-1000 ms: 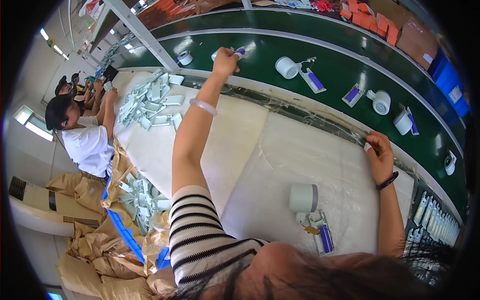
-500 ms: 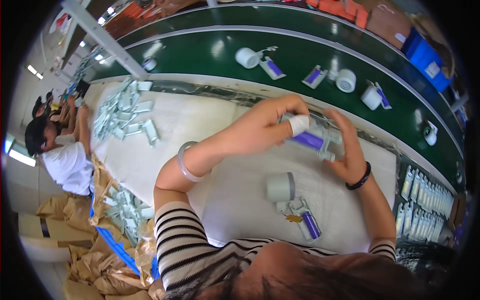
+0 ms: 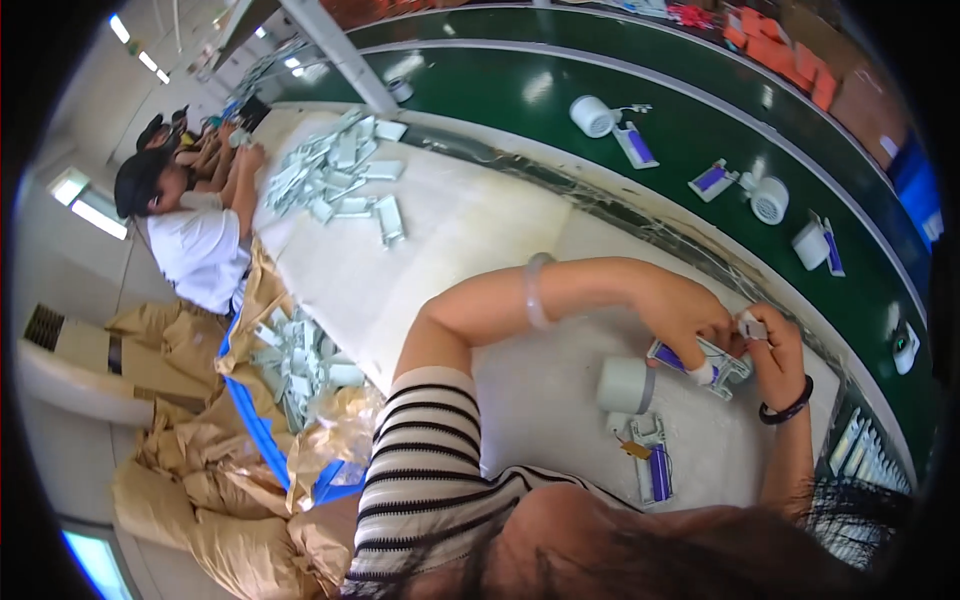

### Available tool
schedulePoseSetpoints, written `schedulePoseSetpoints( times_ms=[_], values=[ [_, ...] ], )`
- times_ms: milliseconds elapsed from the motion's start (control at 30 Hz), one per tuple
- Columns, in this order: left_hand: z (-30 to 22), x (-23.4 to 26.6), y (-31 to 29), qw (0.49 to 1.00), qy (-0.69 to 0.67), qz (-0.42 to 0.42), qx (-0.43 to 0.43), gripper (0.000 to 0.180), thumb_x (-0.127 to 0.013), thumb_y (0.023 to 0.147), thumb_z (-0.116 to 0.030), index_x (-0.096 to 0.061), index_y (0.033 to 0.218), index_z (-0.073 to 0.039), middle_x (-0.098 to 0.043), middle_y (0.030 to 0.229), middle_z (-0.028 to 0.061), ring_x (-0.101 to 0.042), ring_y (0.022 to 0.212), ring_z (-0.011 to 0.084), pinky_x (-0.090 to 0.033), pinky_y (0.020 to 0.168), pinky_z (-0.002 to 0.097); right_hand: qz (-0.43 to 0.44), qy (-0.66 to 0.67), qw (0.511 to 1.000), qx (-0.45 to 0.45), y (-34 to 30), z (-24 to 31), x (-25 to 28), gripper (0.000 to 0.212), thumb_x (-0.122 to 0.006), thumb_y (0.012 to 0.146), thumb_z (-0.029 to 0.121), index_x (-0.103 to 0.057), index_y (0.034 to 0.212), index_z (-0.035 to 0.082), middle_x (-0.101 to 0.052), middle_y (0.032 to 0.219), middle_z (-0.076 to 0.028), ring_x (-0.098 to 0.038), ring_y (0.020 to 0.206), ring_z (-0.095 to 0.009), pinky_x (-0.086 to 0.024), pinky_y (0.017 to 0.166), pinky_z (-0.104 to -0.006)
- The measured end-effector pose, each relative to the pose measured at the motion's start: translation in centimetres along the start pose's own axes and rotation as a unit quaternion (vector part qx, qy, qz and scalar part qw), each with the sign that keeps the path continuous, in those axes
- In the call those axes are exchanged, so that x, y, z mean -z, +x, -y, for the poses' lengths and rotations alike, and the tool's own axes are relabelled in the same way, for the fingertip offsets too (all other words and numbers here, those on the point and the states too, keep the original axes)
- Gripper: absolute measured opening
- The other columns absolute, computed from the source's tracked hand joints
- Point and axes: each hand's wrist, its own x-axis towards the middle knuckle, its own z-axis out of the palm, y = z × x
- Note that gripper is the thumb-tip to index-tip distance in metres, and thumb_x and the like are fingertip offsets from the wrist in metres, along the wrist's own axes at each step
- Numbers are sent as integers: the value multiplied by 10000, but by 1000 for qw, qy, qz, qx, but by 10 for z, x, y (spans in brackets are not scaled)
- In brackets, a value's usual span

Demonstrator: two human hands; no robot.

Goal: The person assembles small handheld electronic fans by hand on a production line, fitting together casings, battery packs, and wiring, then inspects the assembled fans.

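Observation:
My left hand (image 3: 685, 318) grips a pale plastic handle shell (image 3: 728, 378) with a purple cell inside, its wrapped thumb pressed on it. My right hand (image 3: 778, 350) is closed at the shell's far end, fingers pinched together. Something small and whitish shows at those fingertips; whether it is a loose part or a finger wrap cannot be told. Below them on the table lies a grey-white cylindrical housing (image 3: 622, 386). Beside it rests another open handle shell (image 3: 643, 430) with a purple cell (image 3: 660, 473) and a small brown piece (image 3: 634, 450).
Pale shells (image 3: 345, 165) are heaped on the white table (image 3: 470, 215) at far left, and more fill a paper-lined blue bin (image 3: 255, 430). Cylindrical units with purple-celled handles stand along the green conveyor (image 3: 480, 85). A person (image 3: 190, 235) works at left. Rows of pale parts (image 3: 865, 455) lie at right.
The view has swung right, so the scene sits differently. My right hand has gone from spread fingers to a pinch at the shell's end. My left hand still holds the shell, now lower.

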Motion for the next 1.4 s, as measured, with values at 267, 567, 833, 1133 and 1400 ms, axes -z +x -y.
schedulePoseSetpoints(
  times_ms=[267, 567, 833, 1133, 1400],
  values=[
    [-32, 11, -24, 989, 39, -10, 142, 388, -607, 756, -226, -528, 1016, 51, -615, 837, 178, -633, 816, 305, -484, 715, 417, -83, -15, 993, -86, 2, 2, 3, 149, -518, 778, -59, -560, 908, 3, -582, 787, -15, -559, 683, -64, -439, 558, -213],
    [-14, 4, -15, 921, 202, -333, 13, 370, -550, 748, -171, -425, 1028, 35, -590, 797, 226, -591, 776, 402, -458, 679, 461, 72, 153, 977, -128, 3, 13, 8, 285, -524, 929, 211, -598, 1080, -20, -650, 809, -55, -615, 802, -121, -467, 725, -259],
    [-14, -3, -14, 916, 114, -370, -105, 518, -578, 708, -134, -420, 1185, -5, -578, 820, 192, -576, 705, 330, -467, 670, 409, -20, 170, 974, -151, 0, 14, -2, 85, -635, 813, 12, -577, 875, 10, -626, 722, -15, -608, 603, -87, -462, 541, -215],
    [-1, -12, -1, 925, -265, -273, 2, 265, -442, 958, -228, -452, 1187, -96, -539, 797, 52, -516, 583, 93, -470, 451, 245, -260, -161, 952, 6, -1, 5, -14, 121, -634, 770, 29, -573, 870, -1, -580, 670, -97, -598, 565, -152, -480, 533, -258],
    [6, -20, 7, 900, -336, -279, 2, 281, -452, 940, -170, -446, 1195, -53, -546, 809, 70, -528, 564, 113, -484, 439, 281, -266, -179, 944, 80, -5, -2, -22, 191, -631, 788, -25, -608, 975, 3, -623, 827, -124, -639, 682, -195, -507, 591, -277]
  ],
)
